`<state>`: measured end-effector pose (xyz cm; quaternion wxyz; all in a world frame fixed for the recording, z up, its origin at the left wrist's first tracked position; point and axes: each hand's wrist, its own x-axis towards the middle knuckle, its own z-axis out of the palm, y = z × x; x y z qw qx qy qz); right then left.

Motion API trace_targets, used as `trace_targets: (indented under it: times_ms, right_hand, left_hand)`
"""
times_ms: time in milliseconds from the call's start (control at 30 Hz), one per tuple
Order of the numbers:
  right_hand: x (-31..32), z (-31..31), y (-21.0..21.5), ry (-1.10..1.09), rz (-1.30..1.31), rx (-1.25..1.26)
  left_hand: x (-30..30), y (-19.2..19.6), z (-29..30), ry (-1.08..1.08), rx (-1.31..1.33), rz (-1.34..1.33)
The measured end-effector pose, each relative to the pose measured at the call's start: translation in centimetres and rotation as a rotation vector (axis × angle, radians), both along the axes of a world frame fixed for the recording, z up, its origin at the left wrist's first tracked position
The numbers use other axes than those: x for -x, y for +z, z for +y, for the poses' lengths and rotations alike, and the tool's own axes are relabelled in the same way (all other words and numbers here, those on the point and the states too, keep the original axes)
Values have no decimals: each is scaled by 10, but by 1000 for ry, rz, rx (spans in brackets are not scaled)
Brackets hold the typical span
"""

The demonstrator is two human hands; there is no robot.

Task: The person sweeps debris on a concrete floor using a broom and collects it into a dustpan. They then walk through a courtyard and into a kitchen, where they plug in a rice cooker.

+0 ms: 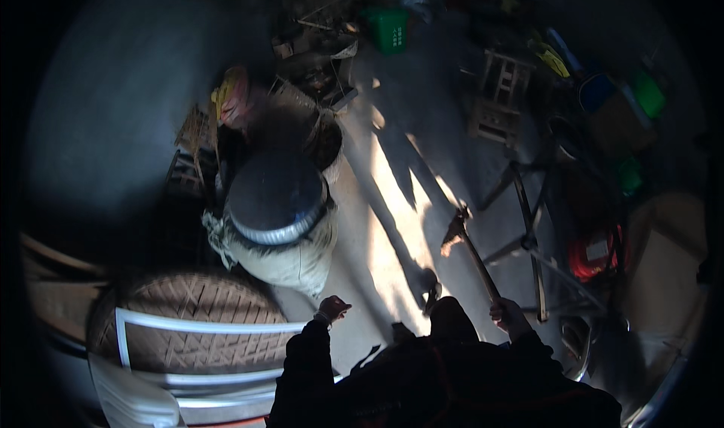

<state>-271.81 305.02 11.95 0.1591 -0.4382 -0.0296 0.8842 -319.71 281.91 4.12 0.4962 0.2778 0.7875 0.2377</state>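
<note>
My right hand (511,320) is wrapped round the wooden handle of a long-handled tool (479,263), held low at my right side. Its handle slants forward and left over the floor to a broad, brownish head like that of a hoe or an axe, whose exact kind I cannot tell. My left hand (334,309) hangs at my left with its fingers curled in and nothing seen in them. Just beyond it stands a bulging pale sack (308,256) with a dark round lid or basin (277,190) on top. The sack and my left hand are apart.
At left, a white frame (226,325) leans by a round woven tray (200,292). To my right are a dark metal stand (528,241), a red container (596,253) and cardboard (664,277). Farther off are a wooden stool (496,119) and a green bin (388,32). Sunlight streaks the floor.
</note>
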Motion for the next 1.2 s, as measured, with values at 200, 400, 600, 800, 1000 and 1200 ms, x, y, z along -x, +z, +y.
trace_targets:
  times_ms: [200,400,600,800,1000,1200]
  right_hand:
    - [72,183,-10,-64,53,176]
    - [171,367,6,139,-44,79]
    - [281,541,3,143,37,167]
    - [394,698,-4,145,41,159]
    - [432,837,12,158,3,233]
    - [482,965,-22,173,-191,164]
  left_hand:
    - [65,-50,152,182,125,-185]
    - [86,-55,225,274,128,-350]
    - [138,-18,381,323,133,-303]
    - [261,-66,538,399,-93,-343]
    - [385,-25,743,360,-88,-245]
    - [490,13,925,571,-224,-242]
